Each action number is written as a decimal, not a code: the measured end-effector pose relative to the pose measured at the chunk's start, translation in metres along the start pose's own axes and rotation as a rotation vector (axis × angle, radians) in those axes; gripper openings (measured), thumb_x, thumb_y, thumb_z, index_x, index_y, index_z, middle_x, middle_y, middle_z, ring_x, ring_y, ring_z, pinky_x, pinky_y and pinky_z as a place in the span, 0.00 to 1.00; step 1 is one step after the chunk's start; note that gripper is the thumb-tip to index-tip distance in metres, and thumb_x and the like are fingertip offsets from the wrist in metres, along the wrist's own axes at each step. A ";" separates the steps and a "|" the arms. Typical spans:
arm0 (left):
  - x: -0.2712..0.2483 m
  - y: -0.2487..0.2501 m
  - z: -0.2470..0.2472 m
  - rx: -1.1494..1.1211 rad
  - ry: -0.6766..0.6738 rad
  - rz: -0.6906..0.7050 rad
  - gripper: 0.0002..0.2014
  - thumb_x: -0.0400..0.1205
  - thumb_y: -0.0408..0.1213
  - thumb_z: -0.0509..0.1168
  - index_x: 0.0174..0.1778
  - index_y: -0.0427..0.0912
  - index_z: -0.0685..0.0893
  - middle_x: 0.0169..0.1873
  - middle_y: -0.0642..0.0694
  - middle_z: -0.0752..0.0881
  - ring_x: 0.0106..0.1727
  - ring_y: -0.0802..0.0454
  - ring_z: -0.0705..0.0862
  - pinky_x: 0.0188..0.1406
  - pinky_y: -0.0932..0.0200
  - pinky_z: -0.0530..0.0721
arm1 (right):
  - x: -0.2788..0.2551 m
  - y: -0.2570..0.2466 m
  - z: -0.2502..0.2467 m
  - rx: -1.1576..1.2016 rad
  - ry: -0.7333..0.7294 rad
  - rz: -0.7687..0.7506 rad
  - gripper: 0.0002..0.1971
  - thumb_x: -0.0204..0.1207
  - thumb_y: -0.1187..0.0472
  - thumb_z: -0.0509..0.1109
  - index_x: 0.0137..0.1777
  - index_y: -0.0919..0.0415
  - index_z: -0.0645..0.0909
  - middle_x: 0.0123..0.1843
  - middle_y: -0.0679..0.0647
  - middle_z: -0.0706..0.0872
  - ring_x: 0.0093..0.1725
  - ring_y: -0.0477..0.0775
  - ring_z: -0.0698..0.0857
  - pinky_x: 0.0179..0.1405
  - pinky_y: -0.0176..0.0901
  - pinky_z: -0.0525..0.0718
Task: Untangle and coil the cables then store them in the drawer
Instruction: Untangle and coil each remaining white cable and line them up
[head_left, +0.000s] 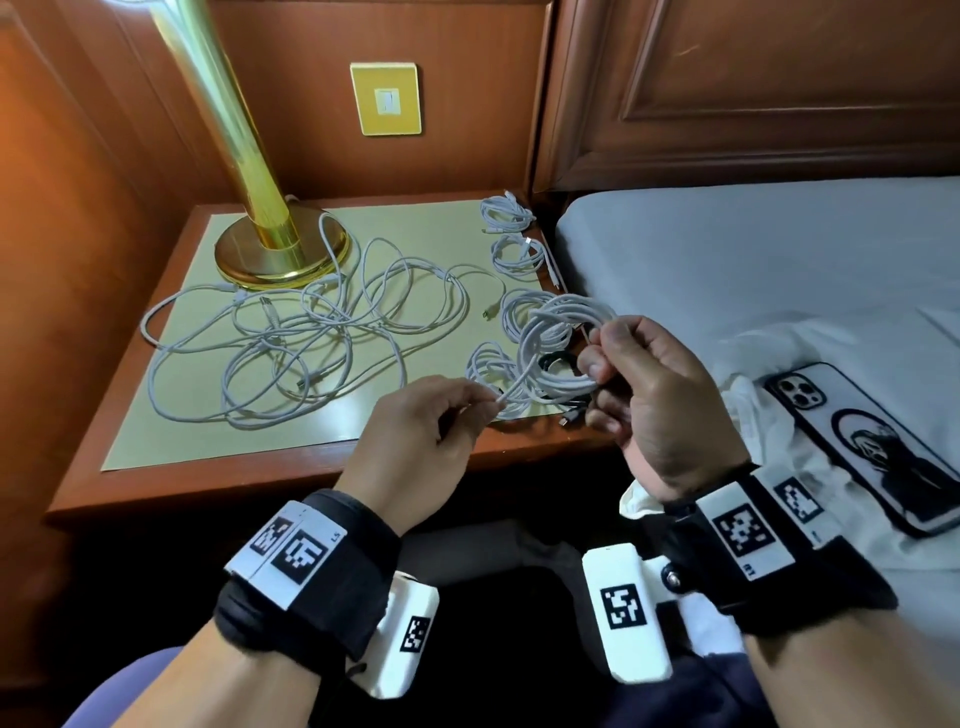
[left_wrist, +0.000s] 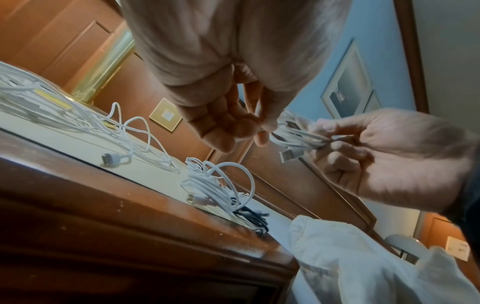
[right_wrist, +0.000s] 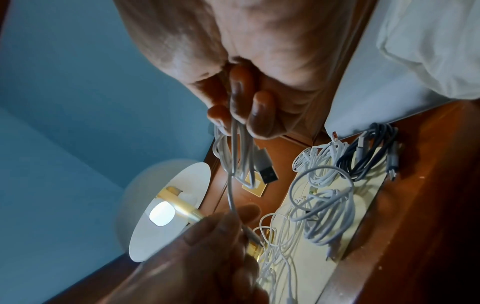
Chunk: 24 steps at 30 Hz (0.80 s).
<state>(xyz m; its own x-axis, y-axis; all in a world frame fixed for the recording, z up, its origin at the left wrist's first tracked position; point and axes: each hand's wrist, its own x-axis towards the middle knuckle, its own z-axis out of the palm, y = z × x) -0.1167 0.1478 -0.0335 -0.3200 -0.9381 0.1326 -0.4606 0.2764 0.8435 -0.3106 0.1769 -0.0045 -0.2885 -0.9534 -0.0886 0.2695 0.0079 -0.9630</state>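
Coiling in progress above the front-right corner of the nightstand (head_left: 171, 483).

R hand (head_left: 660, 410): fingers curled round a white coiled cable (head_left: 558, 353), held in the air above the nightstand's right edge; a USB plug (right_wrist: 266, 171) hangs off the bundle. L hand (head_left: 415, 441): thumb and forefinger pinched on the coil's loose tail (head_left: 511, 387), just left of the bundle. Tangled white cables (head_left: 291, 348) lie spread across the nightstand's centre, reaching the brass lamp base (head_left: 280, 249) at the back left. Finished white coils (head_left: 511, 234) sit along the nightstand's right edge; a dark coiled cable (right_wrist: 369, 150) lies at the front-right corner. Phone (head_left: 872, 447) lies face down on the bed, right of the nightstand. Drawer not seen.
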 end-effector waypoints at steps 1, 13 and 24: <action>0.001 -0.001 0.002 0.009 0.009 0.004 0.03 0.83 0.39 0.71 0.46 0.51 0.91 0.35 0.55 0.87 0.37 0.60 0.82 0.37 0.73 0.75 | -0.002 0.002 0.002 -0.019 -0.016 -0.001 0.11 0.89 0.60 0.59 0.43 0.57 0.74 0.31 0.49 0.76 0.20 0.44 0.60 0.18 0.35 0.61; -0.001 0.012 0.012 -0.412 -0.081 -0.128 0.05 0.80 0.37 0.76 0.41 0.44 0.86 0.30 0.44 0.88 0.30 0.48 0.87 0.46 0.35 0.89 | -0.001 0.007 0.007 0.036 0.064 0.009 0.14 0.87 0.60 0.63 0.39 0.55 0.80 0.36 0.50 0.81 0.20 0.43 0.64 0.18 0.34 0.66; -0.005 0.016 0.016 -0.356 -0.112 -0.155 0.06 0.80 0.38 0.76 0.40 0.45 0.86 0.28 0.45 0.87 0.29 0.50 0.86 0.39 0.38 0.89 | -0.004 0.014 0.017 -0.005 0.032 -0.016 0.19 0.88 0.60 0.62 0.34 0.48 0.83 0.44 0.56 0.73 0.23 0.45 0.61 0.24 0.40 0.60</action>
<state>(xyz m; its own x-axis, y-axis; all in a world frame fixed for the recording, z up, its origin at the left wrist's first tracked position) -0.1354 0.1599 -0.0289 -0.3665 -0.9290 -0.0509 -0.2010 0.0256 0.9792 -0.2895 0.1759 -0.0134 -0.3216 -0.9434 -0.0815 0.2601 -0.0052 -0.9656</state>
